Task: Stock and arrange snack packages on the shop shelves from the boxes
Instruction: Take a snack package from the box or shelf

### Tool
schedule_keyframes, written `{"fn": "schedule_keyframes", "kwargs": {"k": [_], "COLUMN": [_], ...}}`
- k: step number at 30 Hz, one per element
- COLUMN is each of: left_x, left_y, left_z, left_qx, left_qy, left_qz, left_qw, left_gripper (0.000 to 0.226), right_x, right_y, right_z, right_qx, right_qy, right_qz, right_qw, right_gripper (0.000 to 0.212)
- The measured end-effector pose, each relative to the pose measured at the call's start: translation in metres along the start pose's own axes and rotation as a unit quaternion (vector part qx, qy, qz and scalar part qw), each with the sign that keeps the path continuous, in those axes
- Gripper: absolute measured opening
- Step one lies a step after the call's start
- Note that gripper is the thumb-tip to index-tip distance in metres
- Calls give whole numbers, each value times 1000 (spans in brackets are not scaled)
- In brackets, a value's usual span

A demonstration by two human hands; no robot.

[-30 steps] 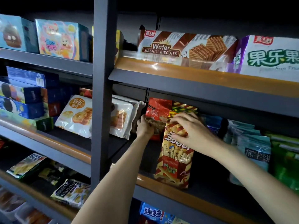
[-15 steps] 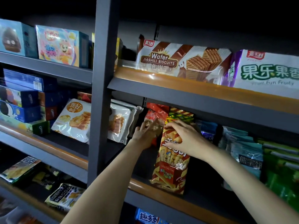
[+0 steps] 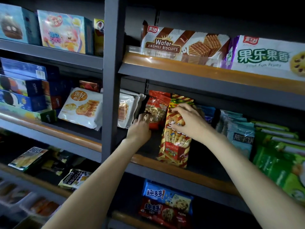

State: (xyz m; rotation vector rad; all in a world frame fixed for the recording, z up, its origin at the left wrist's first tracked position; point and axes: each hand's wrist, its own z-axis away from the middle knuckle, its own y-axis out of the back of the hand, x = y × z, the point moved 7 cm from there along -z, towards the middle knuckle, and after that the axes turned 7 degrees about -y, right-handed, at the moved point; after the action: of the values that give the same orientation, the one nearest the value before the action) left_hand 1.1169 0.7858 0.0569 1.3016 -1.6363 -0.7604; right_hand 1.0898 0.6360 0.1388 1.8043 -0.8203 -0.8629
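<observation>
A: Where's our snack bag (image 3: 175,142)?

B: Upright on the middle shelf (image 3: 206,180), near the front edge. Our right hand (image 3: 189,123) lies over its top, fingers curled on it.

A: And the left hand (image 3: 141,128)?

B: Touches the red bag (image 3: 156,104) just behind; can't tell if it grips.

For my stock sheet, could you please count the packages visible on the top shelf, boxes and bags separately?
Boxes: 3 (blue box, pastel cartoon box, yellow box partly hidden by the post)
Bags: 2 (wafer biscuit bag, purple-and-white fruity bag)
Total: 5 in view
</observation>
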Motion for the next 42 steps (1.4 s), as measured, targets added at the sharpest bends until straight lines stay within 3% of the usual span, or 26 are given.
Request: {"fn": "schedule_keyframes", "kwargs": {"k": [4,5,7,9,12,16,18,21,27,30,35,38,42], "left_x": [20,14,-24,-79,-166,-251,-276,-307,-364,-375,-379,-381,-371], "left_y": [54,63,65,54,28,-4,-18,-46,-129,-162,-183,-183,-173], "left_z": [89,119,176,238,337,460,502,531,533,542,558,560,550], "left_qx": [160,185,199,184,122,16,-30,-97,-173,-185,-185,-180,-176], "left_qy": [-186,-204,-155,-46,135,341,401,435,418,428,415,413,406], "left_qz": [65,68,73,81,64,41,22,-2,7,28,46,52,61], "left_qw": [967,959,965,979,981,939,915,895,892,884,890,891,895], "left_gripper": [40,37,32,32,37,36,33,34,36,39,36,32,35], "right_x": [-45,-64,-106,-152,-214,-254,-261,-263,-258,-247,-242,-247,-270], "right_y": [14,8,-21,-72,-183,-347,-419,-511,-665,-711,-743,-745,-715], "right_z": [41,53,74,94,120,152,171,196,228,259,291,286,256], "right_qx": [205,228,218,136,-74,-327,-434,-526,-604,-670,-685,-668,-590], "right_qy": [83,113,170,211,243,211,174,146,30,-74,-226,-228,-33], "right_qz": [-64,-79,-125,-172,-178,-106,-69,-15,-2,-23,-101,-132,-84], "right_qw": [973,964,953,953,951,915,881,838,797,738,685,696,803], "right_gripper": [18,16,16,17,23,34,38,44,38,42,52,46,36]}}
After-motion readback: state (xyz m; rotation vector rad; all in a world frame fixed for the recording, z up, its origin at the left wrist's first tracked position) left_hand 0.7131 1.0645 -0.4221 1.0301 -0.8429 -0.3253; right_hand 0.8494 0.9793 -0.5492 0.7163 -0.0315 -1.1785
